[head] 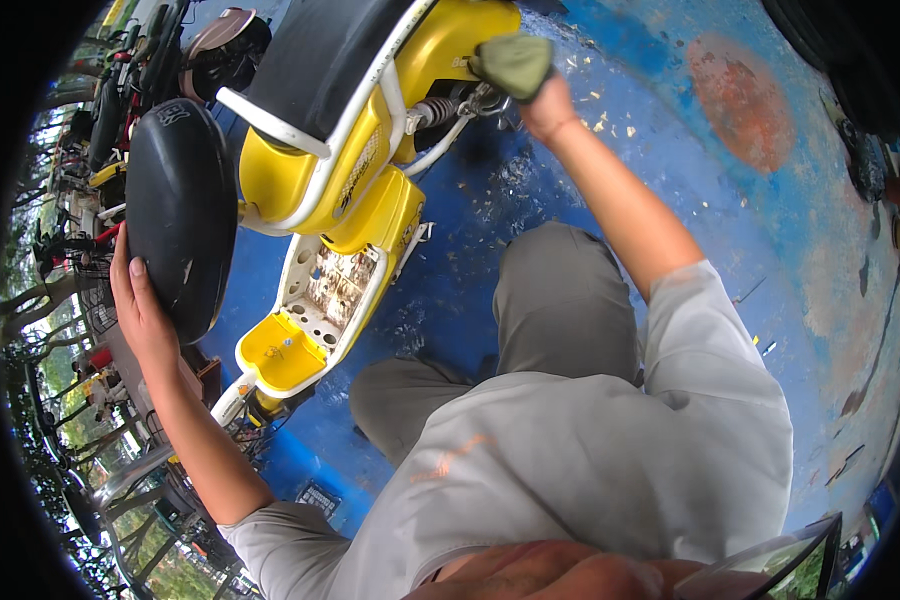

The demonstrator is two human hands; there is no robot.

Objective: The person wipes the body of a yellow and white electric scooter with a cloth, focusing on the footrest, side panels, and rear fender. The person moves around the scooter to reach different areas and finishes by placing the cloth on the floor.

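Observation:
A yellow electric scooter [367,202] with a white tube frame stands on the blue floor, its floorboard compartment [330,289] uncovered. My left hand [146,307] rests against the edge of its black padded saddle [180,217], fingers extended along the side. My right hand [547,109] holds a folded olive-green cloth [514,66] beside the yellow rear body, above the coil spring shock absorber [431,112]. The cloth is slightly blurred. A long black rear seat [322,60] lies between the white rails. My bent knees are close to the scooter's side.
A pink and black helmet or seat-like object [225,49] is beyond the saddle. Parked two-wheelers [105,127] line the left. Black tyres [810,37] are at the upper right. Pale scraps [600,120] and a thin rod [750,290] lie on the painted floor [690,180].

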